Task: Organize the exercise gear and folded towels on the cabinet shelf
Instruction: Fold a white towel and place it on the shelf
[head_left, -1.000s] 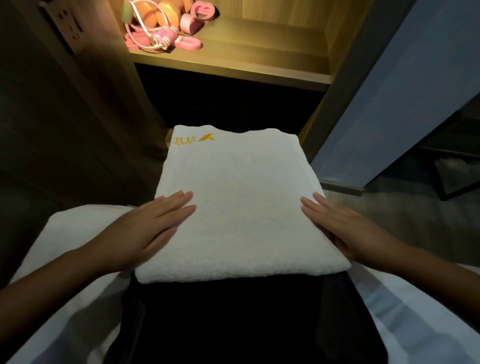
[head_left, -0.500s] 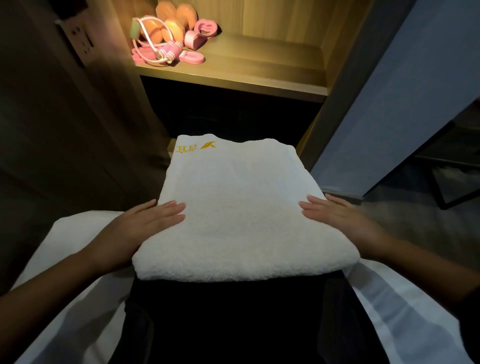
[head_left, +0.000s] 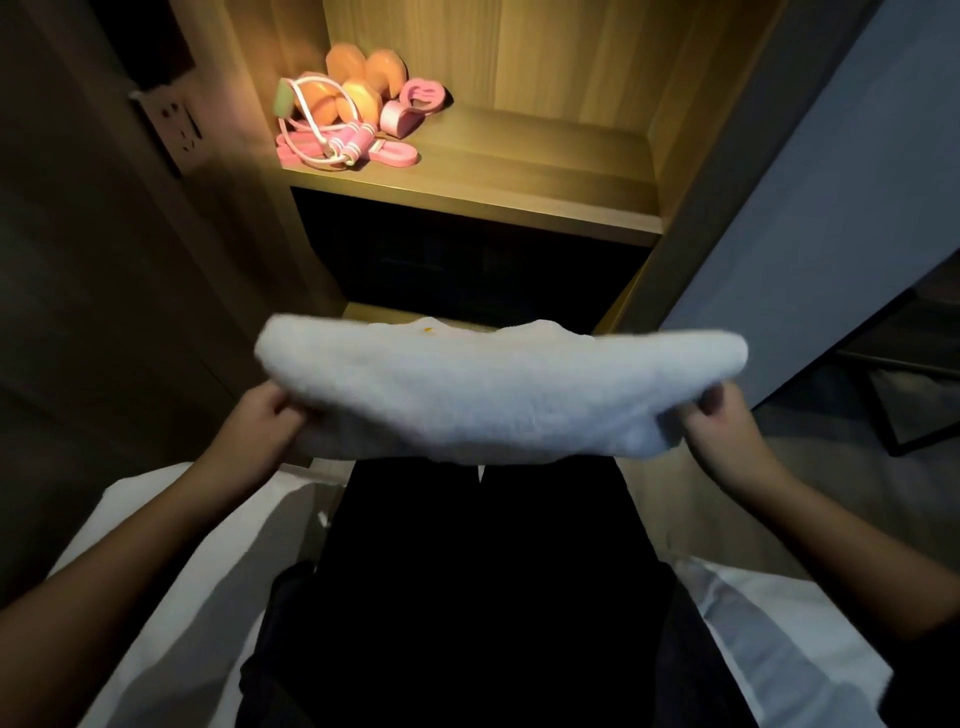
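A folded white towel (head_left: 498, 389) hangs in the air in front of me, sagging in the middle, below the lit cabinet shelf (head_left: 519, 156). My left hand (head_left: 260, 431) grips its left end and my right hand (head_left: 722, 431) grips its right end, fingers curled under the cloth. On the left part of the shelf lie orange dumbbells (head_left: 358, 83), a pink jump rope (head_left: 343, 143) with a white cord, and a pink hand gripper (head_left: 410, 106).
The right half of the shelf is bare wood. A dark compartment (head_left: 467, 260) lies under the shelf. A wall socket (head_left: 174, 124) sits on the dark panel at left. A grey door panel (head_left: 831, 182) stands at right. White bedding (head_left: 182, 597) and my dark-clothed lap are below.
The towel lay flat on my lap under both flat palms; now both hands grip its ends and have lifted it off my lap toward the shelf.
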